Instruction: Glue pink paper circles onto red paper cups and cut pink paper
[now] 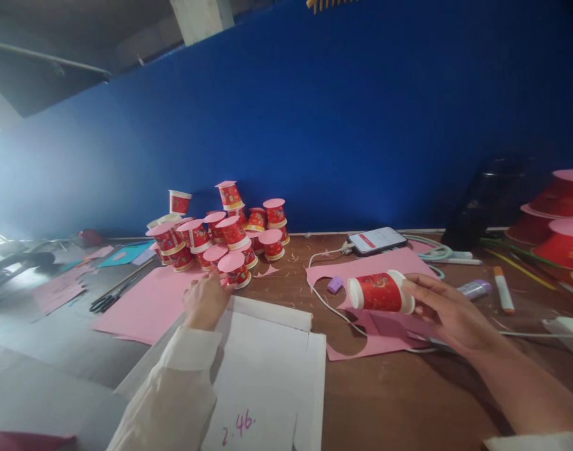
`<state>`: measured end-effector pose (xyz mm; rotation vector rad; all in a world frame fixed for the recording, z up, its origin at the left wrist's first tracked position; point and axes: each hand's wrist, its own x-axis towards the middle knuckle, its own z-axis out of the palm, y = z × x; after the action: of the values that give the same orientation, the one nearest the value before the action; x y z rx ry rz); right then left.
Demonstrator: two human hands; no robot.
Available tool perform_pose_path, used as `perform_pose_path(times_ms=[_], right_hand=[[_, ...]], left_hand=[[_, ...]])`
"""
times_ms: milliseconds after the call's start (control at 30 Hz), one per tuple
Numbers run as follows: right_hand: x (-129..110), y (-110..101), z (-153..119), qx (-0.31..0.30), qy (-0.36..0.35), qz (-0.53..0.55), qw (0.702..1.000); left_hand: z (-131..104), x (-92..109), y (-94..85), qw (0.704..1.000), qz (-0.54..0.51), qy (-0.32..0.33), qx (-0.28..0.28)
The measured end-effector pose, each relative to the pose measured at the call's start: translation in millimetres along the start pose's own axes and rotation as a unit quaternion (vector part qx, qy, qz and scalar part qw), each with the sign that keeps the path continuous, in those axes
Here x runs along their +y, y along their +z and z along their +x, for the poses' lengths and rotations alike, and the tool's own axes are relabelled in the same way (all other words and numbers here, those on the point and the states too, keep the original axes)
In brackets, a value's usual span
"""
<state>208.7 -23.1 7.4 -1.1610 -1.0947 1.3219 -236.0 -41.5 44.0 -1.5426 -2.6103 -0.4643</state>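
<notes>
My right hand (449, 307) grips a red patterned paper cup (377, 293) by its wide end. The cup lies on its side in the air above pink paper with curved cut-outs (380, 269). Leaning in from the left, my left hand (205, 302) has its fingers apart at the front of a cluster of upside-down red cups. Its fingertips reach the base of the nearest cup (234, 270), which has a pink paper disc on top; some fingers are partly hidden. Similar cups, several of them stacked, stand behind it, such as an upper cup (230, 195).
A white sheet marked "2.46." (268, 369) covers the front. Pink sheets (143, 300) and scissors (108, 297) lie left. On the right are a phone (378, 240) with a cable, a purple sharpener-like block (335, 284), an orange-capped marker (503, 291) and larger red stacks (562, 200). A blue partition (343, 125) stands behind.
</notes>
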Motion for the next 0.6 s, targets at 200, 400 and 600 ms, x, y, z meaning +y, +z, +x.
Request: perform_pose_path(times_ms=[200,400,600], right_hand=[[2.5,0.2,3.9,-0.013,0.007,0.07,0.997],[-0.6,2.8,8.5,0.026,0.008,0.157,0.987],[3.5,1.8,11.1,0.056,0.02,0.198,0.978]], left_hand=[[-47.6,64.4,-21.1,0.965,-0.219,0.126,-0.073],[-89.9,178.3,8.8,0.764,-0.535,0.089,-0.351],[-114.1,243.0,54.9,0.609,-0.649,-0.009,-0.455]])
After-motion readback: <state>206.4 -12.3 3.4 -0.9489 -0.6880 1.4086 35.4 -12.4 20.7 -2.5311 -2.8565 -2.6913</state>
